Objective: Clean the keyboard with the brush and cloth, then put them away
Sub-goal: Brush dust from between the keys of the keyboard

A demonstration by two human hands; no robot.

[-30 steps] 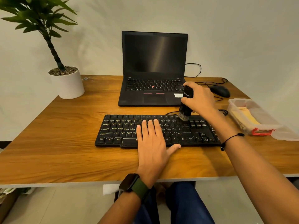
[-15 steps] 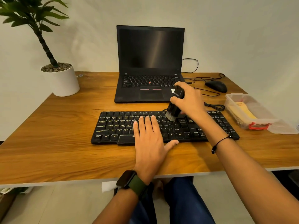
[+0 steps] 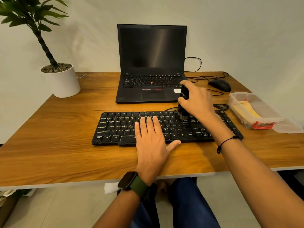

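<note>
Right hand (image 3: 196, 100) grasps the black brush (image 3: 183, 102) upright, its bristles down on the upper rows of the black keyboard (image 3: 115, 127); fingers hide most of the handle. Left hand (image 3: 152, 143) lies flat, fingers straight, over the middle keys, covering them. The keyboard sits on the wooden tabletop (image 3: 57, 145) before a laptop (image 3: 152, 63). At right, a clear plastic container (image 3: 253, 111) holds a yellow cloth (image 3: 248, 111), blurred through the wall.

The right hand (image 3: 196, 100) covers most of the brush (image 3: 183, 102). The left hand (image 3: 152, 142) hides keys mid-keyboard (image 3: 115, 127). The plant (image 3: 32, 22) runs off the top-left edge.
</note>
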